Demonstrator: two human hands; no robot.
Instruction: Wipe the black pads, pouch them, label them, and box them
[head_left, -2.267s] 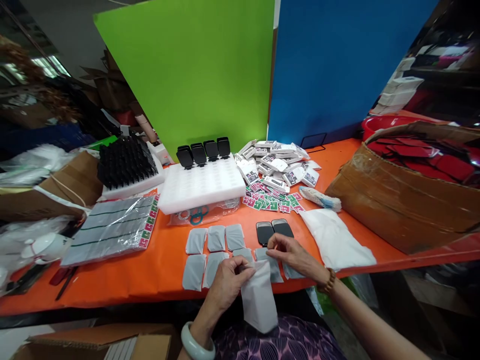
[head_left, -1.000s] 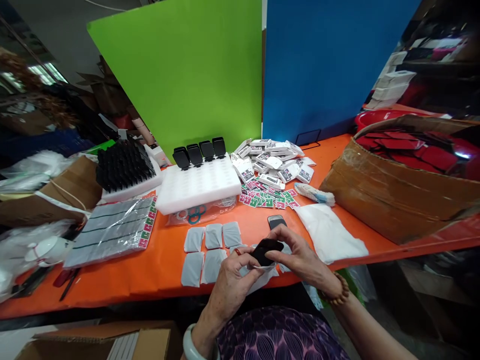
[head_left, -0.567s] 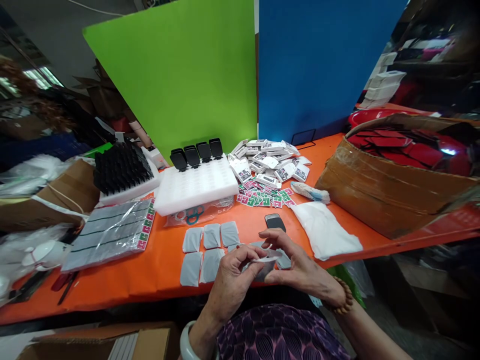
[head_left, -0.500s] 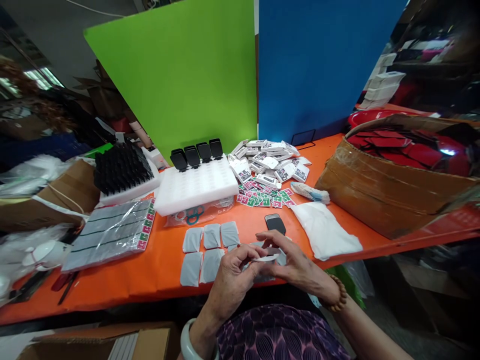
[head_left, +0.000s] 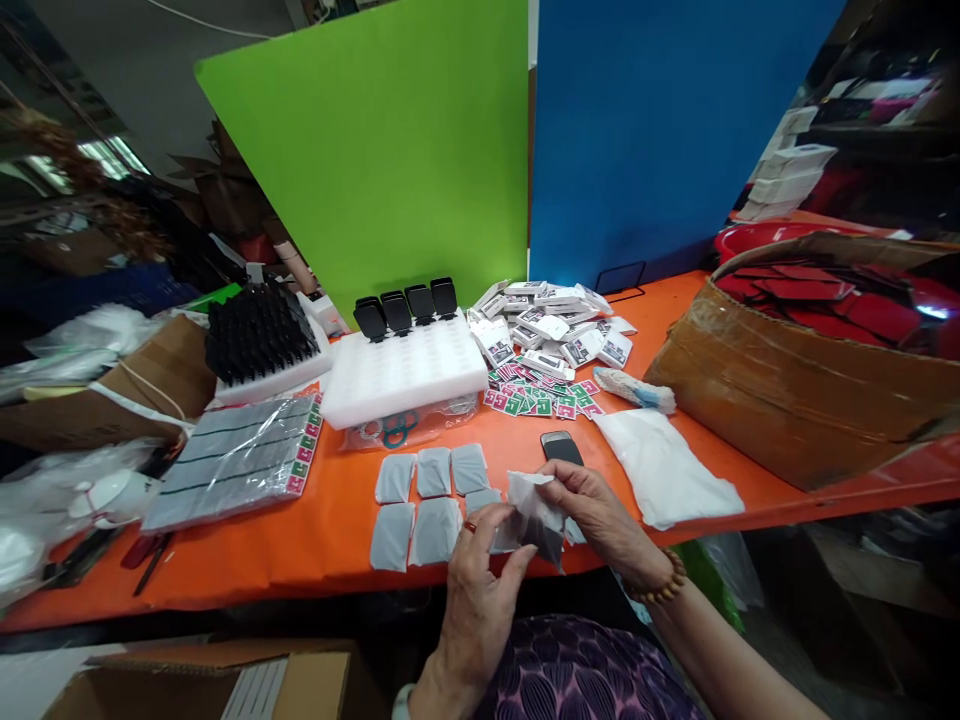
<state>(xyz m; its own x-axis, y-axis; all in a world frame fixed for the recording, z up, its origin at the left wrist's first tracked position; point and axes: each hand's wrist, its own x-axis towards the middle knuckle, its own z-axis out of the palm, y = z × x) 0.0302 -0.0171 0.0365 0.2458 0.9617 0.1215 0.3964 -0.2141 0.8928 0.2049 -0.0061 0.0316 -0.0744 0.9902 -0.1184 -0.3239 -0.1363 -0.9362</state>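
My right hand [head_left: 600, 505] pinches the top of a thin whitish sleeve [head_left: 531, 492], with a dark flat piece showing through its lower part. My left hand [head_left: 480, 575] is at the sleeve's left side, thumb and forefinger apart; whether its fingertips touch the sleeve I cannot make out. Beneath and to the left, several grey wrapped pieces [head_left: 436, 532] lie in two rows on the orange table, partly covered by my hands. A dark flat piece with rounded corners [head_left: 561, 448] rests just beyond my right hand. To the right lies a white stack of soft sleeves [head_left: 667, 475].
White foam tray [head_left: 405, 370] with black pieces stands at the back, beside piled small white boxes [head_left: 555, 320] and printed cards [head_left: 536, 398]. A carton of red pieces [head_left: 795, 390] is on the right. Bagged grey pieces [head_left: 232, 460] lie left. An open carton [head_left: 315, 685] sits below the table edge.
The whitish sleeve, held flat between both hands before, now hangs upright from my right hand. My left hand has loosened and its fingers have parted. The view has shifted slightly left.
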